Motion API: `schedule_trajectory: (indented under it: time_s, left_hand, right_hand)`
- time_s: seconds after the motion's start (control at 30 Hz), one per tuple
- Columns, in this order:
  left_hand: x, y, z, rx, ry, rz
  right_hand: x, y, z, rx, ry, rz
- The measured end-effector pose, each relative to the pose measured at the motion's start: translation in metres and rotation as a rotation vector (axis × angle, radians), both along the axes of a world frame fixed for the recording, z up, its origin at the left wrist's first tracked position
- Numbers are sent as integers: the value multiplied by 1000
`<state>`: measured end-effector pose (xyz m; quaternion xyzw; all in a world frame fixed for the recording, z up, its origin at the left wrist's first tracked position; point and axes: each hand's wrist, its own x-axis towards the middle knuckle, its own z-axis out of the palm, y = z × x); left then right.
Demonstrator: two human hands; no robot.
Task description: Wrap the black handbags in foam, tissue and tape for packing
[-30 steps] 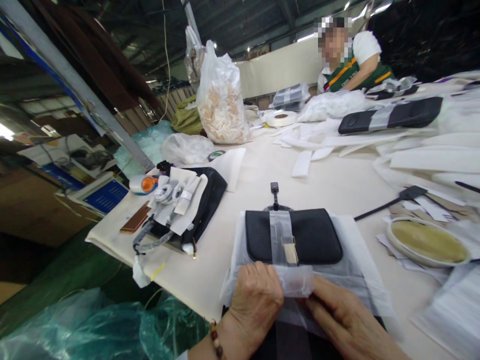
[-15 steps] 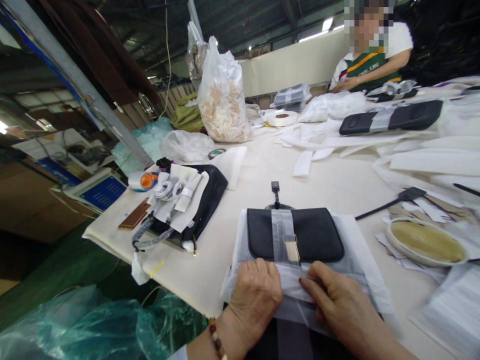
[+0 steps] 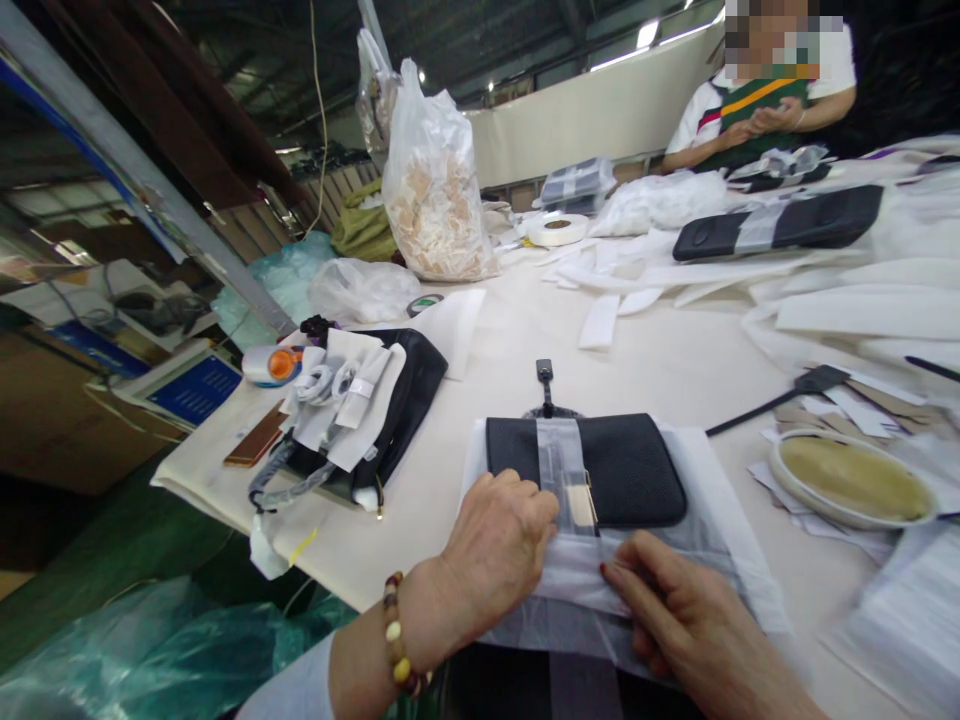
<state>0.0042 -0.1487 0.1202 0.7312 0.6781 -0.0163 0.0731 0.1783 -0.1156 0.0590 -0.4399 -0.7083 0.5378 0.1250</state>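
Observation:
A black leather pouch [image 3: 630, 470] lies on thin white tissue paper [image 3: 739, 525], with a translucent wrap band [image 3: 559, 450] around its middle and a cream tag [image 3: 578, 503] by the band. My left hand [image 3: 499, 545] is closed over the pouch's lower left edge, fingers curled under; what they grip is hidden. Lower right of the pouch, my right hand [image 3: 675, 610] pinches the tissue paper between thumb and fingers. Under the sheet, nearest me, is a larger black piece [image 3: 517, 685] with a similar band. A black strap tab [image 3: 544, 375] sticks out beyond the pouch.
Left on the table [image 3: 427, 560] lies a black handbag [image 3: 416, 380] with wrapped handles. A tape roll [image 3: 281, 365], a clear bag of scraps [image 3: 435, 190], a shallow dish [image 3: 851, 478] and white strips [image 3: 847, 312] lie around. Across the table sits a person [image 3: 765, 110].
My left hand has moved up and left from the tissue onto the pouch's lower left edge. My right hand stays almost in place. The person across has brought their hands together higher.

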Motion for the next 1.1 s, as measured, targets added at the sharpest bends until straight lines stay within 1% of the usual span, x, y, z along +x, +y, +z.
schedule_trajectory:
  time_s: [0.07, 0.13, 0.2, 0.3, 0.43, 0.57, 0.67, 0.77, 0.93, 1.1]
  left_hand:
    - [2, 6, -2, -35, 18, -19]
    - [3, 10, -2, -47, 39, -55]
    - [2, 14, 1, -77, 57, -116]
    - [2, 23, 9, -191, 83, -193]
    - [1, 38, 19, -314, 43, -184]
    - [2, 49, 24, -393, -16, -190]
    - [6, 54, 27, -475, -15, -182]
    - [9, 56, 28, -507, -7, -182]
    - [5, 53, 25, -491, -75, -212]
    - [5, 54, 26, -596, -134, -168]
  right_hand:
    - [2, 0, -2, 19, 20, 8]
    - [3, -1, -3, 6, 31, 8]
    - [4, -1, -4, -11, 40, 7]
    - [5, -1, -4, -26, 54, 12]
    - [5, -1, -4, -50, 66, 6]
    - [5, -1, -4, -69, 79, -2]
    - [6, -2, -3, -76, 91, -3]
    - [7, -2, -3, -106, 101, -2]
    - [9, -2, -7, -134, 108, 7]
    - [11, 0, -14, -151, 113, 23]
